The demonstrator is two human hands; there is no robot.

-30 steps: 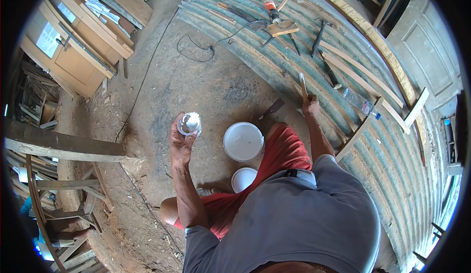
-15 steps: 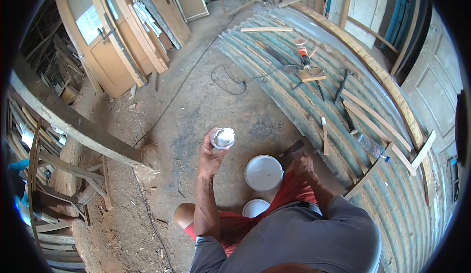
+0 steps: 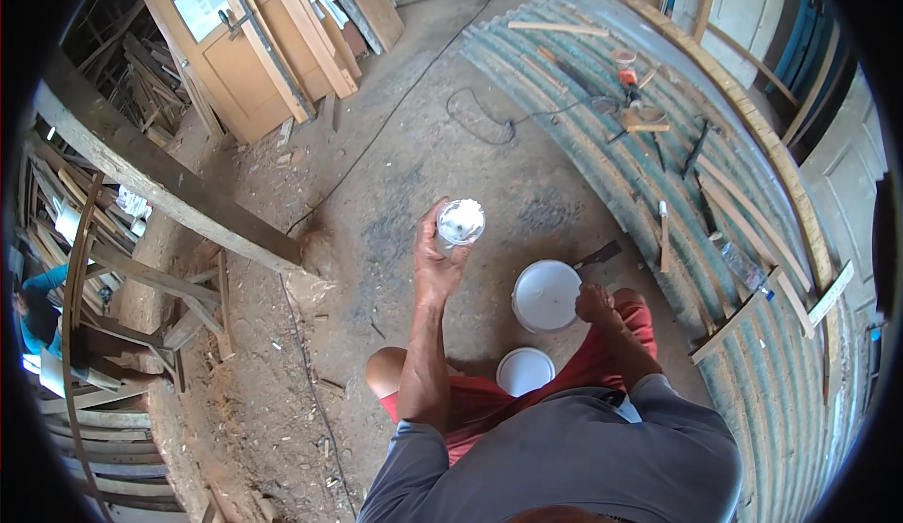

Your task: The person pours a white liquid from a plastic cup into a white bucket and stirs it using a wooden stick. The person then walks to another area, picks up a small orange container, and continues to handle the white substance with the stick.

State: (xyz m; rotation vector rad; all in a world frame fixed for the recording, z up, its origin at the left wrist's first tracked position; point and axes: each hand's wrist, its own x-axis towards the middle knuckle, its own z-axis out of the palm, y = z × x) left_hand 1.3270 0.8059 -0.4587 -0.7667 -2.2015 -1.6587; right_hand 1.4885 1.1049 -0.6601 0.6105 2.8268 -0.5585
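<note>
My left hand (image 3: 440, 261) is raised over the floor, fingers wrapped round a small clear plastic cup (image 3: 460, 231) heaped with white paste. Just right of a white bucket (image 3: 546, 295), my right hand (image 3: 594, 305) is closed; whatever it may hold is too small to make out. White material shows inside the bucket. A round white lid or second tub (image 3: 525, 372) sits nearer, between my legs. Beyond the right hand, a dark flat blade (image 3: 599, 254) lies beside the bucket's far right rim, apart from the fingers.
Corrugated sheets (image 3: 583, 128) at right carry an angle grinder (image 3: 628, 76), a brush (image 3: 664, 241), wooden strips and a clear bottle (image 3: 743, 264). A cable (image 3: 395, 100) crosses the floor. Wooden doors (image 3: 235, 71) lean far left; a beam (image 3: 169, 180) slants nearby. Another person (image 3: 47, 321) is at far left.
The whole view has shifted, so things appear farther right and higher. Against the bucket, my right hand has come closer to its rim. My left hand still holds the cup.
</note>
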